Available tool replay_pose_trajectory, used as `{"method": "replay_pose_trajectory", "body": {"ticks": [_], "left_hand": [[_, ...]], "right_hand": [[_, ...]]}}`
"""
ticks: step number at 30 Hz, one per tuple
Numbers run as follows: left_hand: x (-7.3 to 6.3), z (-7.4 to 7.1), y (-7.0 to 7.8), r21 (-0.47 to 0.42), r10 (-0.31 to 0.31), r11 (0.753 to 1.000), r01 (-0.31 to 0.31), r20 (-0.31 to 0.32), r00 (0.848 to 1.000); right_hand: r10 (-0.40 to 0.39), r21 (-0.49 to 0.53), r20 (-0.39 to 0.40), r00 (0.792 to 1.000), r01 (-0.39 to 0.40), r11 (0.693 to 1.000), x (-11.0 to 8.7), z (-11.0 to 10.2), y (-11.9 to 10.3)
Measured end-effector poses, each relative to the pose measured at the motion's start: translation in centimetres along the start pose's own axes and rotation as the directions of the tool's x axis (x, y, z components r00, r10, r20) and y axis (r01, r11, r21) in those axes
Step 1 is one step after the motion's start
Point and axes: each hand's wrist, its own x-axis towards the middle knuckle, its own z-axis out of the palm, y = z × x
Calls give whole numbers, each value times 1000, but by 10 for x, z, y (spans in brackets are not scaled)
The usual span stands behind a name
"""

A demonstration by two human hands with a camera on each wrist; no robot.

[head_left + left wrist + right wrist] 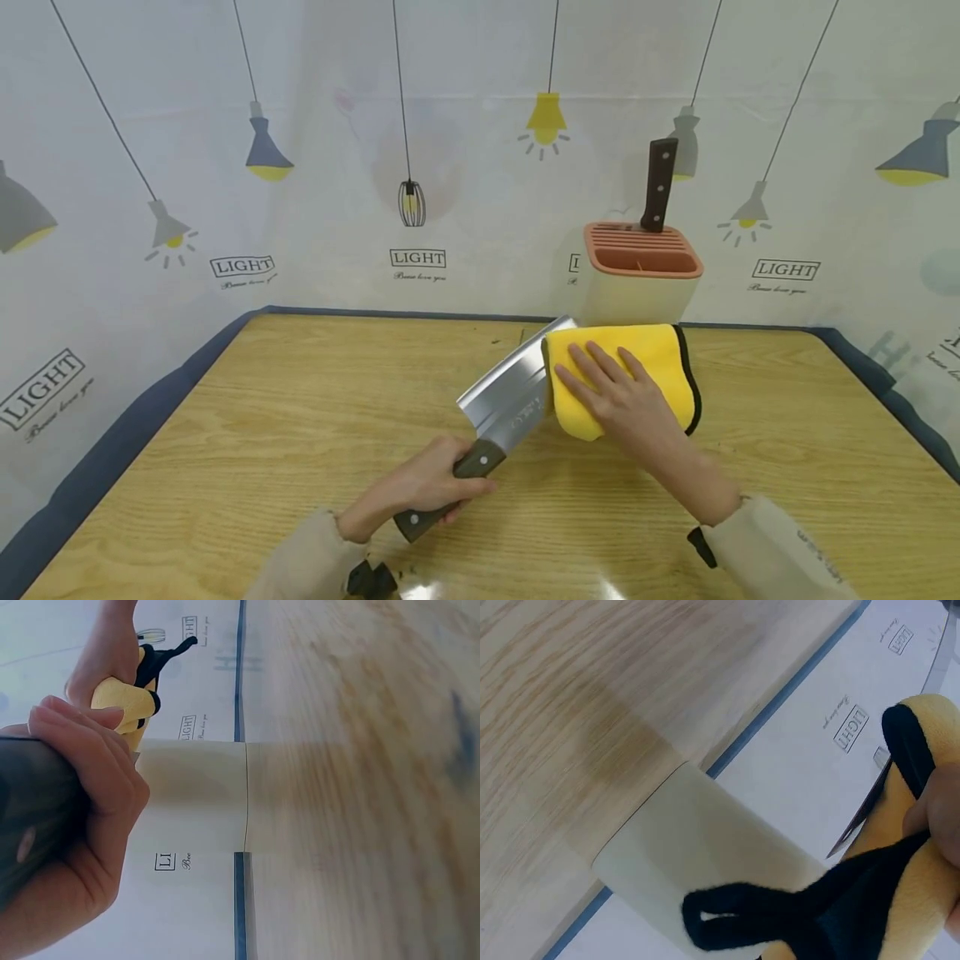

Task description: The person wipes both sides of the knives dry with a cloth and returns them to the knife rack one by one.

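My left hand (431, 477) grips the dark handle of a cleaver (504, 402), whose broad steel blade slants up and to the right above the table. A folded yellow cloth (663, 360) with black edging covers the blade's far lower part. On top of the cloth lie the spread fingers of my right hand (636, 410). The right wrist view shows that hand's thumb side (939, 814) pressing into the cloth (870, 900) from below, so the cloth is pinched. In the left wrist view, curled fingers (97, 750) wrap the cleaver handle (34, 817).
A cream knife block (637, 302) with a slotted orange top stands at the table's back edge, right of centre. One dark-handled knife (660, 185) sticks up from it. Behind the wooden table (262, 433) hangs a white backdrop (480, 158) printed with lamps.
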Motion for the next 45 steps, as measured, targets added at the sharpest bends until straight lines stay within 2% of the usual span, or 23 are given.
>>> {"method": "replay_pose_trajectory", "body": {"ticks": [6,12,21,27,31,37,45], "left_hand": [[3,2,-1,13,-13,1000,13,6,1000],[5,4,0,0,-18,1000,18,9,1000],[9,3,0,9,6,1000,-6,11,1000],[10,3,0,5,14,1000,-14,21,1000],[10,4,0,4,19,1000,-19,23,1000],[9,4,-1,1,24,1000,-24,24,999],[9,3,1,-23,17,1000,-16,13,1000]], "right_hand": [[-44,18,-1,999,44,999,4,-1,-12],[-132,29,-28,991,133,991,5,-3,-24],[-249,44,-92,964,254,966,11,-6,-35],[-299,58,-137,944,309,949,12,-6,-39],[-316,75,-148,937,330,941,13,-7,-39],[-332,28,-139,933,339,940,13,-7,-38],[-286,65,-98,953,293,954,14,-7,-35]]}}
